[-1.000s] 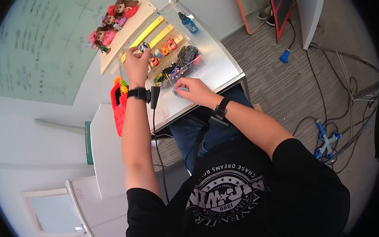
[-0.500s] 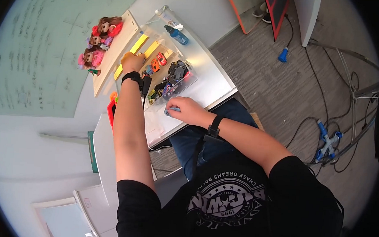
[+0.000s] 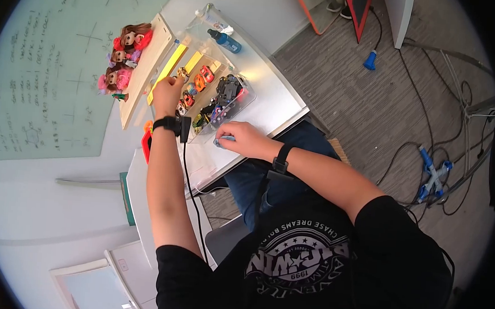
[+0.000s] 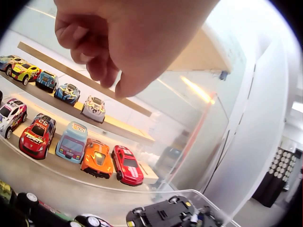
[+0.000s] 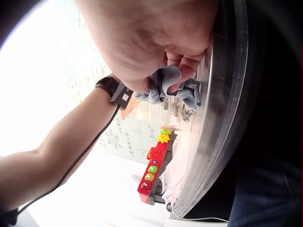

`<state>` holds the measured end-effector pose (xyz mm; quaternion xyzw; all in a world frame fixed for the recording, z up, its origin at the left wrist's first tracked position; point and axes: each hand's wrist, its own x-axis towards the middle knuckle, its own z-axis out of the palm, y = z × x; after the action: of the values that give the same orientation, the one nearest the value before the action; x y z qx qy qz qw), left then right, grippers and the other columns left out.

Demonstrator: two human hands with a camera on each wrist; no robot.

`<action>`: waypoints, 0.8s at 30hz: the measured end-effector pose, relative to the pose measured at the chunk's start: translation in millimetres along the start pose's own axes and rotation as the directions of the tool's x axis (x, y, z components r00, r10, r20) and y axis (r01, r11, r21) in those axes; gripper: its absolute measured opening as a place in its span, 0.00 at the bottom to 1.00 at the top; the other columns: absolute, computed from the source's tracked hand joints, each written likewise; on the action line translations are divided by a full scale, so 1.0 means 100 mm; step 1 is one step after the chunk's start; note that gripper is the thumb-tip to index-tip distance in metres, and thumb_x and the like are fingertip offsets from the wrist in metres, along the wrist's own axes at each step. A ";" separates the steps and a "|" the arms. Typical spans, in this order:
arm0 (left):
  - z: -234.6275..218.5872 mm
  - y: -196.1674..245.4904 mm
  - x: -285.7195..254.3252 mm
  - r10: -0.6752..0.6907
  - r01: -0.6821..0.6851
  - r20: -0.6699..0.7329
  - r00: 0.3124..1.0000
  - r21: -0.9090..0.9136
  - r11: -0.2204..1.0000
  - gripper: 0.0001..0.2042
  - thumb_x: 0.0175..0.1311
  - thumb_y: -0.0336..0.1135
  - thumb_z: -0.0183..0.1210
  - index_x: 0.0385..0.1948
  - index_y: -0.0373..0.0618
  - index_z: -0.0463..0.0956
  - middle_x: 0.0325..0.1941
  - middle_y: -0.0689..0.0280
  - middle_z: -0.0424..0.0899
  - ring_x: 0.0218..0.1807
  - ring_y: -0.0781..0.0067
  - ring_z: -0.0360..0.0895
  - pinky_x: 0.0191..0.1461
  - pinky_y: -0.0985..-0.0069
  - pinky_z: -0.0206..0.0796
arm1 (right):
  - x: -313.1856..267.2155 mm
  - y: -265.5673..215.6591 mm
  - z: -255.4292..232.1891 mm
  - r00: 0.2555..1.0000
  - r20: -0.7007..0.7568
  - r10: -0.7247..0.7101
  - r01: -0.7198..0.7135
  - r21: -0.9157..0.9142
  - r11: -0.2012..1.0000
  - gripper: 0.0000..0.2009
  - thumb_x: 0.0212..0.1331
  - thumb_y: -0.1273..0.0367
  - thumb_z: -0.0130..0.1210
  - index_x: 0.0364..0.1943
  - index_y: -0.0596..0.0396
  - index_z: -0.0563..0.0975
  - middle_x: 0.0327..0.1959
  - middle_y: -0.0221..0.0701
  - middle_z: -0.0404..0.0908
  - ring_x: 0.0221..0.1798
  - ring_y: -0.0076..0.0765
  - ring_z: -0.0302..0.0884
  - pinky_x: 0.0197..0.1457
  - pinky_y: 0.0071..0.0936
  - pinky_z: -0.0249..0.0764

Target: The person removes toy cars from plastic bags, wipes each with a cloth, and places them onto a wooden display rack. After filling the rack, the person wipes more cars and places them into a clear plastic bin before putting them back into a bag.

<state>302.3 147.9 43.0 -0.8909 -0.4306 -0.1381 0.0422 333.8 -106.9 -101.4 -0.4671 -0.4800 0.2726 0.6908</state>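
Note:
My left hand (image 3: 167,97) is over the stepped wooden rack, its fingers bent and nothing visible between them. Just below the fingertips in the left wrist view, a white toy car (image 4: 94,109) stands on the upper step. Two blue cars, a yellow one (image 4: 26,72) and another line up beside it. On the lower step are a red car (image 4: 128,165), an orange car (image 4: 97,158), a light-blue van-like car (image 4: 72,142) and others. My right hand (image 3: 248,140) grips a crumpled grey-blue cloth (image 5: 163,82) at the table's near edge.
A clear plastic bin (image 3: 245,99) of jumbled toy cars sits in front of the rack. Dolls (image 3: 131,36) sit along a wooden board at the back. Blue (image 3: 225,41) and clear bottles stand at the far end. A red toy (image 5: 154,165) is at the opposite end.
My left hand reached farther over the rack with a car, then drew back a little, leaving the white car standing on the upper step. The right hand keeps holding the cloth.

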 end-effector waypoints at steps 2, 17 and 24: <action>-0.08 0.00 -0.21 0.068 -0.025 0.431 0.900 -0.106 0.994 0.20 0.65 0.48 0.66 0.44 0.37 0.87 0.32 0.54 0.89 0.39 0.57 0.88 0.47 0.64 0.78 | -0.01 0.00 0.01 1.000 -0.002 0.010 -0.010 0.000 1.000 0.09 0.63 0.68 0.62 0.42 0.58 0.82 0.41 0.43 0.87 0.47 0.50 0.87 0.52 0.39 0.81; 0.21 0.05 -0.85 0.333 -0.438 0.416 0.846 0.188 0.879 0.11 0.60 0.41 0.66 0.40 0.49 0.85 0.36 0.53 0.89 0.42 0.48 0.88 0.47 0.54 0.79 | 0.00 -0.06 0.03 0.995 0.055 0.084 -0.076 -0.142 0.987 0.09 0.65 0.68 0.63 0.44 0.57 0.83 0.38 0.35 0.87 0.41 0.29 0.84 0.47 0.28 0.78; -0.41 -0.11 -1.30 0.193 -0.175 0.071 0.979 -0.212 0.962 0.11 0.60 0.40 0.70 0.39 0.44 0.85 0.21 0.63 0.83 0.25 0.68 0.81 0.31 0.69 0.71 | 0.02 -0.06 0.04 0.987 0.020 0.159 -0.157 -0.057 0.986 0.10 0.66 0.67 0.63 0.45 0.58 0.83 0.37 0.36 0.87 0.42 0.32 0.85 0.48 0.30 0.79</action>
<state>208.5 48.6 45.4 -0.9320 -0.3309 -0.1364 -0.0567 330.3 -105.9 -94.9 -0.5191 -0.4569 0.3189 0.6481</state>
